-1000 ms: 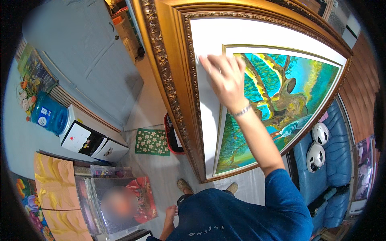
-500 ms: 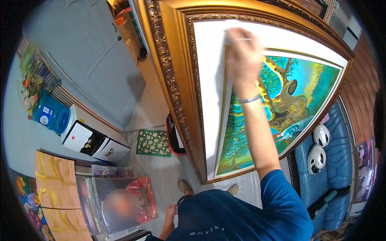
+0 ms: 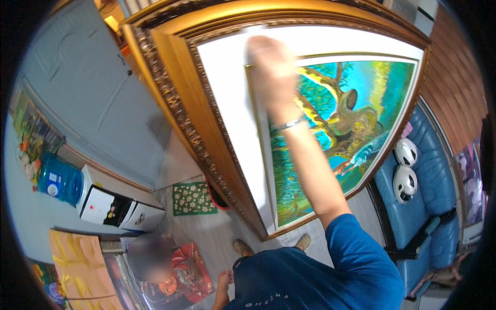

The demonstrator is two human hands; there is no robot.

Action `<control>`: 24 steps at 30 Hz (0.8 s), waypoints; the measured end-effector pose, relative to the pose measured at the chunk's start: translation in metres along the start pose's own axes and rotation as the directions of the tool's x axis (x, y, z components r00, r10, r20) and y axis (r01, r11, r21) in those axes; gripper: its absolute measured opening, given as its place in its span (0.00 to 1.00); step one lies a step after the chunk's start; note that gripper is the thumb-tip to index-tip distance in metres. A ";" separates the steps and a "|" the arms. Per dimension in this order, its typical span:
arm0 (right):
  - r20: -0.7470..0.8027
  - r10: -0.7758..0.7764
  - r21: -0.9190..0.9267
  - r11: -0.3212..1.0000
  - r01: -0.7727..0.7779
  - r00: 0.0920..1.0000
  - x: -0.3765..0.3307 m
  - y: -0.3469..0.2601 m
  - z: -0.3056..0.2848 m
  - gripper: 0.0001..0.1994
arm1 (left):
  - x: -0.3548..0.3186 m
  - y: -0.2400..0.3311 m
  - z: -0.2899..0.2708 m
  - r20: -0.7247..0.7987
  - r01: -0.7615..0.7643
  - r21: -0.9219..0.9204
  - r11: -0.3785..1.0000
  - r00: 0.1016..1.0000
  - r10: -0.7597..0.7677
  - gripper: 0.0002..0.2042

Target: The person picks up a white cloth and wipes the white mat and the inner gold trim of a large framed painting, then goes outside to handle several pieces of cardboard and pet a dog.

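Observation:
A large painting (image 3: 356, 121) of a tree in blue, green and yellow stands before me in a wide, carved gold frame (image 3: 175, 103). Between picture and frame runs a white border (image 3: 227, 88). My right hand (image 3: 271, 70) is raised to the border's upper left, over the painting's corner. Its fingers look bent but are smeared by motion. A whitish patch shows at their tips, too unclear to name. Low beside my body hangs my left hand (image 3: 225, 281), fingers curled, nothing visible in them.
At left stand a grey door (image 3: 93, 88) and a water dispenser (image 3: 113, 204) with a blue bottle (image 3: 61, 178). A green flowered mat (image 3: 194, 199) lies on the floor. Two white helmets (image 3: 405, 183) rest on a blue sofa (image 3: 439, 175) at right. Wrapped pictures (image 3: 191, 271) lean at lower left.
The view has shifted, so the framed painting sits further left. My right hand stays near the same upper left part of the white border. My left hand still hangs low.

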State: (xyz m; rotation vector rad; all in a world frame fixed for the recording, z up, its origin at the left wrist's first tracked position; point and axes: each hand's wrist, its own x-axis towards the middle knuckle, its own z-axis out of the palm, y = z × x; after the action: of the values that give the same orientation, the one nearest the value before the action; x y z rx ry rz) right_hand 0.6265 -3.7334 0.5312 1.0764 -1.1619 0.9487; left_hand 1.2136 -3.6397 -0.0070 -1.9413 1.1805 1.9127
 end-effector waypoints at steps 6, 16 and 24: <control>0.108 -0.083 0.178 0.982 0.062 0.991 0.015 0.009 -0.016 0.08 | 0.000 -0.007 -0.011 -0.142 -0.078 -0.136 0.988 0.988 0.059 0.12; 0.026 0.249 -0.153 0.958 -0.242 0.968 -0.032 0.197 -0.109 0.10 | -0.077 -0.072 0.056 -0.212 -0.043 -0.374 0.926 0.976 -0.040 0.19; 0.280 -0.236 0.314 0.938 0.144 0.930 0.001 -0.007 -0.029 0.17 | -0.093 -0.034 0.099 -0.250 -0.348 -0.272 0.897 0.926 0.284 0.18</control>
State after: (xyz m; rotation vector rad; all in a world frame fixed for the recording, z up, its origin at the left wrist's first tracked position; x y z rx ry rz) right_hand 0.6398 -3.7063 0.5294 1.5956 -1.1675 0.8260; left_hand 1.1711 -3.5177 0.0471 -2.2732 1.3994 2.2217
